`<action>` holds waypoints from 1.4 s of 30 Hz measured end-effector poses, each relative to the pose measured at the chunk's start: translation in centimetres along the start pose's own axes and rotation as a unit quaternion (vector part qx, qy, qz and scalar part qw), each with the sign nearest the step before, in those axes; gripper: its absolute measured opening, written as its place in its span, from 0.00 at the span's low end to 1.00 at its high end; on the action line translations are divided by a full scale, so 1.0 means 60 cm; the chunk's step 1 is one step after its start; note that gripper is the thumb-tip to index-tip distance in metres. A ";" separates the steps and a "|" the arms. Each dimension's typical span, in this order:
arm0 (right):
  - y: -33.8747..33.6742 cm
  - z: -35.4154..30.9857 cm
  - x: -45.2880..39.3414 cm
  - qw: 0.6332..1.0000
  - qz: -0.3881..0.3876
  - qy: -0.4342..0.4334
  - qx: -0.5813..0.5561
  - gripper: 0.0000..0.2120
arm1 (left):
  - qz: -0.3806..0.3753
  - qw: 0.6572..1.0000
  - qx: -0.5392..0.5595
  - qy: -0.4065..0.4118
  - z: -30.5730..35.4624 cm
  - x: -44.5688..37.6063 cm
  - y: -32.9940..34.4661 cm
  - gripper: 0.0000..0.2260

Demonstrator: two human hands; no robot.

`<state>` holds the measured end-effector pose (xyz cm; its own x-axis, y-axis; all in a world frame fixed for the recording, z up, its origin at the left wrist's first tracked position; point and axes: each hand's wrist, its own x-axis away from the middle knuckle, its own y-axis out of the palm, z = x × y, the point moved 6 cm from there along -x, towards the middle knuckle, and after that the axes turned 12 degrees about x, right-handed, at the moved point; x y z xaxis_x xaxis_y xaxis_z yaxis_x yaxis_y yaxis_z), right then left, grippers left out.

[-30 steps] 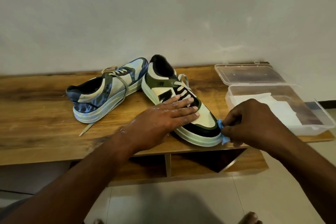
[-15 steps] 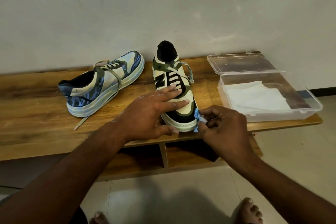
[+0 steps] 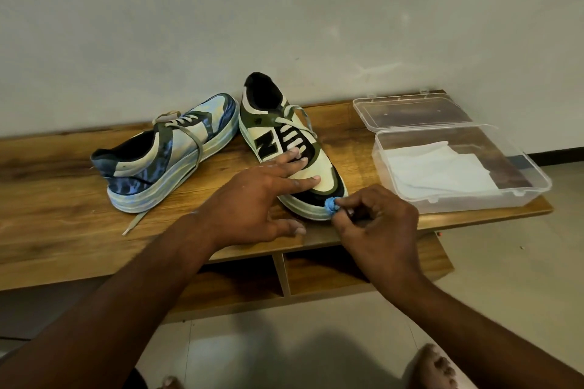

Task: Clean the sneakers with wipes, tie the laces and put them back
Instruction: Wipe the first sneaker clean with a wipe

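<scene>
Head cam | wood bench (image 3: 63, 230) vs grey wall (image 3: 189, 25) | L hand (image 3: 252, 208) fingers flat on green sneaker (image 3: 294, 148) | R hand (image 3: 379, 227) fingers pinch blue wipe (image 3: 331, 206)

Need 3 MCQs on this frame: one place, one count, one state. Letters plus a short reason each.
1. Where is the blue wipe?
A. in the box
B. at the green sneaker's toe sole
C. on the floor

2. How many sneakers are on the bench?
A. one
B. two
C. three

3. The clear plastic box is:
A. open
B. shut
C. upside down

Key: 1 B, the right hand pinches it against the toe edge. 2 B, the green one and the blue sneaker. 3 A, its lid lies back flat.
</scene>
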<state>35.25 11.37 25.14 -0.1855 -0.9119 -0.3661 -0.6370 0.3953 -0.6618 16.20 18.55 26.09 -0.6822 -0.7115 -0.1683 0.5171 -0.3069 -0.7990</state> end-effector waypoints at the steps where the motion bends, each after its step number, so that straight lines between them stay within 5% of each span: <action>1: 0.000 0.006 -0.002 0.999 0.000 0.037 -0.013 0.07 | 0.001 1.000 0.001 -0.001 0.001 -0.001 -0.001 0.36; 9: -0.004 0.041 -0.036 0.985 -0.039 0.166 -0.039 0.14 | 0.030 0.997 0.076 0.007 0.002 -0.003 -0.007 0.30; 14: 0.022 0.007 -0.010 0.980 -0.130 0.135 -0.072 0.11 | 0.125 0.986 0.105 -0.021 -0.007 0.004 -0.020 0.25; 17: 0.042 -0.025 0.009 0.979 -0.165 0.086 -0.083 0.10 | 0.149 0.982 0.076 -0.087 -0.016 0.020 -0.026 0.35; 21: 0.046 -0.013 -0.003 0.986 -0.116 0.099 -0.063 0.10 | 0.102 0.982 0.015 -0.157 -0.010 0.039 -0.012 0.52; 28: 0.055 0.011 -0.040 0.977 -0.075 0.165 -0.111 0.04 | 0.168 0.976 0.016 -0.138 -0.001 0.037 -0.015 0.44; 34: 0.018 -0.043 -0.065 0.998 -0.021 0.008 -0.059 0.09 | 0.245 0.939 0.183 -0.159 -0.025 0.050 -0.037 0.41; 38: 0.026 -0.096 -0.046 0.990 -0.020 -0.143 -0.003 0.10 | 0.250 0.927 0.243 -0.139 -0.022 0.056 -0.041 0.28; 42: 0.039 -0.119 -0.033 0.974 -0.038 -0.222 0.018 0.11 | 0.258 0.913 0.278 -0.150 -0.037 0.064 -0.046 0.32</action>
<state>28.78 13.32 29.02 0.2089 -0.8040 -0.5567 -0.6076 0.3394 -0.7181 11.02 18.04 26.35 -0.1439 -0.9677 -0.2071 0.9692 -0.0956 -0.2268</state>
